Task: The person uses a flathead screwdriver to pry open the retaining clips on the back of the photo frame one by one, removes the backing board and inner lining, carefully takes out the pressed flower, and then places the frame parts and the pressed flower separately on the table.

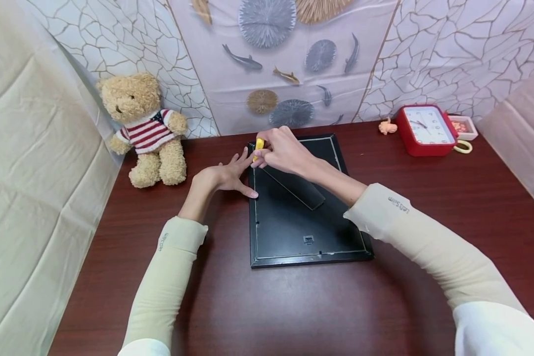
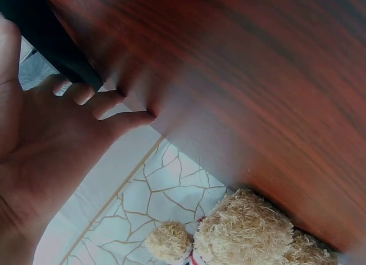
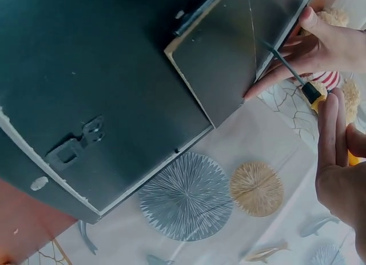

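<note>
A black picture frame [image 1: 280, 232] lies back side up on the table, its folding stand [image 1: 300, 188] running diagonally over the backing. My right hand [image 1: 285, 151] grips a screwdriver by its yellow handle [image 1: 259, 143], above the frame's upper left corner. In the right wrist view the dark shaft of the screwdriver [image 3: 293, 72] points at the inner edge of the frame's border. My left hand [image 1: 231, 174] spreads its fingers along the frame's left side, with the thumb on the border. From the left wrist, the left hand [image 2: 57, 127] shows extended fingers beside the dark frame edge.
A teddy bear [image 1: 147, 128] in a striped sweater sits at the back left. On the back right stand a red clock [image 1: 427, 129], a small orange figure [image 1: 387, 126] and a white-rimmed box [image 1: 465, 127]. Patterned cloth [image 1: 289, 64] hangs behind the table.
</note>
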